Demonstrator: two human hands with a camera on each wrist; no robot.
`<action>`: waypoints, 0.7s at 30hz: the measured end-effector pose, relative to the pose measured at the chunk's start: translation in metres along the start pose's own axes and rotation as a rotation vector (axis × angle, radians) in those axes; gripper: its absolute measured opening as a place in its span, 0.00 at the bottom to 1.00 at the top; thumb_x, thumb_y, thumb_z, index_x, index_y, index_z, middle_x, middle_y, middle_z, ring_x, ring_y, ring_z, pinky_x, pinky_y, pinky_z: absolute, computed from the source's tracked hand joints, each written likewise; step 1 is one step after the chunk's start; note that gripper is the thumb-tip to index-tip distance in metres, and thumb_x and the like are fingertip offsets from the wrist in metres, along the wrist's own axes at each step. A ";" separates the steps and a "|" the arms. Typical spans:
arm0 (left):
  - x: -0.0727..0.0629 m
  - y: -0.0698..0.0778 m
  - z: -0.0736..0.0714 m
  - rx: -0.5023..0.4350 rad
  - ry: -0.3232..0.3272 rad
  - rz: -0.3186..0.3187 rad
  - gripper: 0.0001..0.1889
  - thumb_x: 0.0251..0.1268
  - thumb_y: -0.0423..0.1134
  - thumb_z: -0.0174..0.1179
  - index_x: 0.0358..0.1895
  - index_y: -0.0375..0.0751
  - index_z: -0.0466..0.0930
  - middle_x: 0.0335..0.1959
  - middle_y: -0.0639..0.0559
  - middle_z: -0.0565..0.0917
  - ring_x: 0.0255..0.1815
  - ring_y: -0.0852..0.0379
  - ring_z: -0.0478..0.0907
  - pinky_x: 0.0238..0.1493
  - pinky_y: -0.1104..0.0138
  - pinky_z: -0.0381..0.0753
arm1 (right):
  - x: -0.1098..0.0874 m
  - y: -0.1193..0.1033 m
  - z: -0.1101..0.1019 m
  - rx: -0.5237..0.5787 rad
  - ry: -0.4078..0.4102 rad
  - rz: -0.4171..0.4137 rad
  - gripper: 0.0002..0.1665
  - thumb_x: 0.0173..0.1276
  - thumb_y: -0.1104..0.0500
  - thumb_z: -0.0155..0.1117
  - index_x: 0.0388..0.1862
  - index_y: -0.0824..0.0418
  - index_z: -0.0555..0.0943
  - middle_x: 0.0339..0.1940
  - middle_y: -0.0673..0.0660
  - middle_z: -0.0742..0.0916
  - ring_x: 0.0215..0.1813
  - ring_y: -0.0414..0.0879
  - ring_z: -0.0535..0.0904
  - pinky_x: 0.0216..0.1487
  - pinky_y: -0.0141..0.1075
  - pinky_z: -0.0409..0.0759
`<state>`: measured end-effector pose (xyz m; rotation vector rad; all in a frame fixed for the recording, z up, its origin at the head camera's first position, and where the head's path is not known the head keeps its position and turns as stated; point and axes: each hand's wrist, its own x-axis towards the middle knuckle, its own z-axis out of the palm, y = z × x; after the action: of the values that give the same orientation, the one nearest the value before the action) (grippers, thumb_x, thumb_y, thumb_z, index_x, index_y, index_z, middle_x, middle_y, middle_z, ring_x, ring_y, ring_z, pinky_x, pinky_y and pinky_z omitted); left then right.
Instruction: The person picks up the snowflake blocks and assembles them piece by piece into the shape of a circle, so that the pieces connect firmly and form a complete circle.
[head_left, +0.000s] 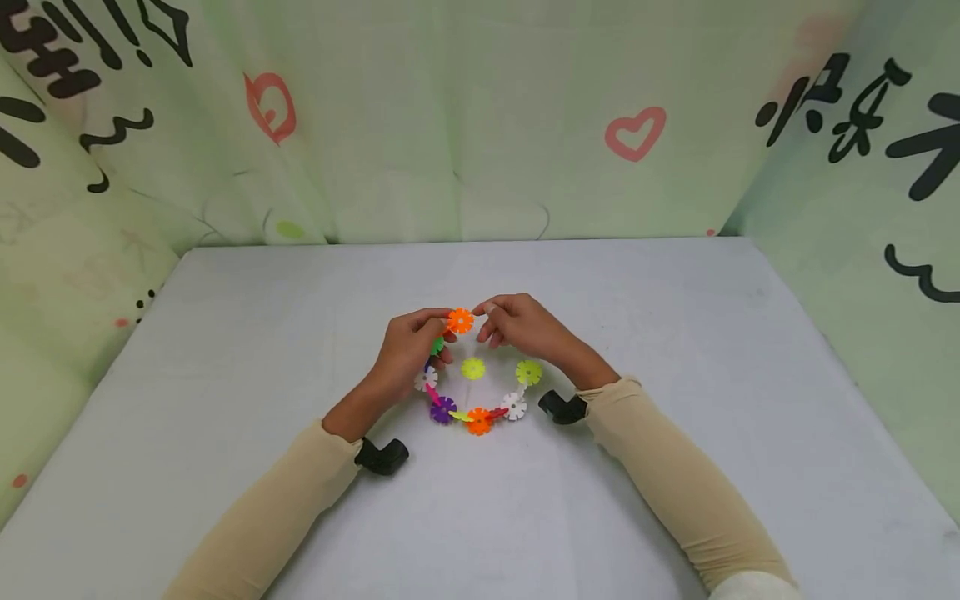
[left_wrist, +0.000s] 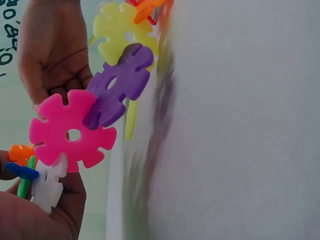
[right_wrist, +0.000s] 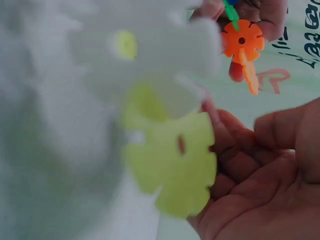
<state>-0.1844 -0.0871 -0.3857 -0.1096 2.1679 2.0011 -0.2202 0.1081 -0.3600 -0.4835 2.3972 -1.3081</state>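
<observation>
A chain of slotted plastic flower discs curves in a loose ring above the white table, with a purple disc, a white disc and a pink disc among its links. My left hand grips the chain near its far left end, where a green disc and an orange disc stick out past the fingers. At the other end is a yellow-green disc, standing below my right hand. That hand's fingers are loosely bent, nothing showing between them, index fingertip right at the orange disc's edge.
A single yellow disc shows inside the ring. A black wrist camera sits at the left cuff, another at the right. Pale green curtains with hearts and writing surround the white tabletop.
</observation>
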 end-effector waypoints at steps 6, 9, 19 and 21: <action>0.002 -0.002 -0.004 0.004 0.007 -0.041 0.16 0.76 0.47 0.51 0.49 0.38 0.78 0.40 0.37 0.78 0.23 0.53 0.75 0.24 0.68 0.80 | -0.001 0.007 0.005 -0.213 -0.073 -0.016 0.17 0.72 0.61 0.58 0.56 0.65 0.81 0.46 0.57 0.86 0.45 0.49 0.79 0.48 0.39 0.78; 0.002 -0.004 -0.004 -0.016 -0.018 -0.049 0.16 0.75 0.48 0.52 0.46 0.36 0.77 0.39 0.38 0.78 0.22 0.54 0.74 0.23 0.67 0.80 | 0.000 0.008 0.010 -0.261 -0.129 -0.026 0.19 0.68 0.63 0.63 0.57 0.65 0.81 0.50 0.56 0.85 0.45 0.49 0.78 0.47 0.39 0.77; 0.002 -0.005 -0.004 -0.032 -0.044 -0.018 0.15 0.77 0.46 0.50 0.51 0.38 0.76 0.40 0.40 0.81 0.21 0.54 0.74 0.20 0.69 0.77 | 0.004 0.008 0.021 -0.440 -0.203 0.001 0.16 0.61 0.61 0.72 0.47 0.60 0.81 0.41 0.52 0.80 0.46 0.47 0.74 0.50 0.38 0.75; 0.002 -0.005 -0.003 -0.034 -0.047 -0.018 0.15 0.77 0.45 0.49 0.52 0.37 0.76 0.40 0.40 0.82 0.21 0.54 0.74 0.20 0.69 0.77 | 0.003 0.009 0.020 -0.415 -0.186 -0.001 0.14 0.62 0.61 0.71 0.45 0.60 0.80 0.38 0.52 0.81 0.43 0.47 0.75 0.47 0.38 0.75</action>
<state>-0.1853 -0.0908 -0.3903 -0.0852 2.0972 2.0110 -0.2141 0.0968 -0.3780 -0.6853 2.5045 -0.7224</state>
